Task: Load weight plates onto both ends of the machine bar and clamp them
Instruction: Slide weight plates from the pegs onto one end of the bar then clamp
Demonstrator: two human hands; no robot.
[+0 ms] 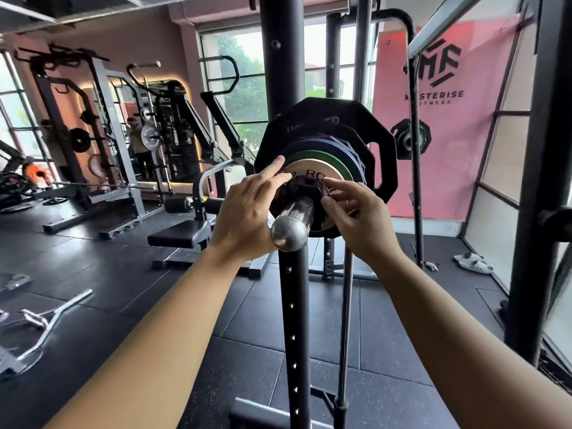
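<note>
The chrome bar end (291, 226) points toward me at centre. On it sit a large black plate (383, 156), a blue plate (312, 143) and a smaller green-rimmed silver plate (315, 168). A black clamp collar (305, 188) sits on the sleeve against the silver plate. My left hand (247, 209) holds the collar's left side, with its index finger stretched out onto the silver plate. My right hand (353, 212) pinches the collar's right side with fingers and thumb.
A black upright post (294, 320) with holes stands directly below the bar end. A thin steel guide rod (345, 320) runs beside it. A bench (179, 235) stands to the left, curl bars (46, 323) lie on the floor, and slippers (473, 262) lie far right.
</note>
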